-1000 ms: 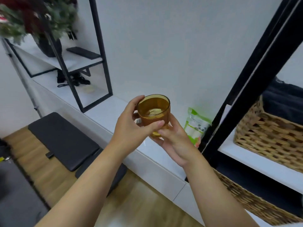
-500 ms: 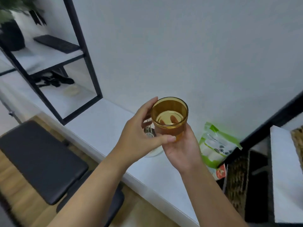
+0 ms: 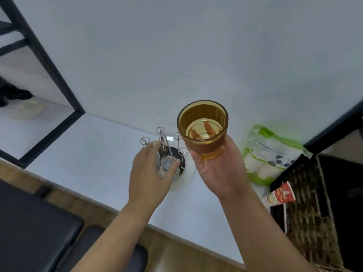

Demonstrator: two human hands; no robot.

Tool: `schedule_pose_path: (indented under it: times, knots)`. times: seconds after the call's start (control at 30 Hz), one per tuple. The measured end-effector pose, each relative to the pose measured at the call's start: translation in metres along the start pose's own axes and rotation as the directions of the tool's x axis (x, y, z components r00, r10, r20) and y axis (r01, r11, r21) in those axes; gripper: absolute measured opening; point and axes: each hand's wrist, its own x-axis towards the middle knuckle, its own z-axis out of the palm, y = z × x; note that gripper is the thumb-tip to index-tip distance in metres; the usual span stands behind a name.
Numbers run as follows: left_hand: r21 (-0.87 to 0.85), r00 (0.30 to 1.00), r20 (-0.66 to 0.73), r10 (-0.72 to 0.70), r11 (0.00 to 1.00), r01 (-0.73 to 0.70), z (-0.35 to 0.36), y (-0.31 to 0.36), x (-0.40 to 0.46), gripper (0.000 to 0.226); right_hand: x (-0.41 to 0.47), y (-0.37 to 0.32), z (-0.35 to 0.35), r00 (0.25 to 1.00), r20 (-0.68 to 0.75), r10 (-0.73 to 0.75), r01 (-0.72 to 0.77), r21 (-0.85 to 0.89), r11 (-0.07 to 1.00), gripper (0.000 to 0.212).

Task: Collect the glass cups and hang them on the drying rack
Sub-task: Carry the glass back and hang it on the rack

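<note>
Right hand (image 3: pixel 220 169) has fingers clamped on the amber glass cup (image 3: pixel 203 128), upright mid-frame, left hand (image 3: pixel 151 173) fingers curled on a clear cup (image 3: pixel 167 165) at the drying rack (image 3: pixel 167 146), so next it probably needs flipping onto a free prong.

amber glass cup (image 3: pixel 202 128), silver wire drying rack (image 3: pixel 167 147), white counter (image 3: pixel 94 146), green-and-white panda-print pouch (image 3: pixel 272 154)

Bare arms, nothing worn

Both forearms come up from the bottom edge with no sleeves anywhere in view, uncovered right down to where the frame cuts them off. The left hand (image 3: pixel 149 174) and right hand (image 3: pixel 221 170) have no rings, no watch, no bracelet, no gloves. Nails look short and plain, as far as the blur lets me tell.
</note>
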Motion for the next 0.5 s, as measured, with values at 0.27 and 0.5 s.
schedule_pose_path:
  times: [0.27,0.5]
  knots:
    - [0.213,0.991,0.133,-0.003,0.977,-0.026,0.061,-0.038,-0.007,0.087,-0.004,0.029,-0.037,0.996,-0.055,-0.074,0.075,0.011,0.997,0.043]
    - [0.285,0.98,0.199,0.013,0.956,-0.07,0.069,-0.078,0.005,0.082,0.005,0.056,-0.061,0.982,-0.173,-0.077,0.081,0.015,0.997,0.043]
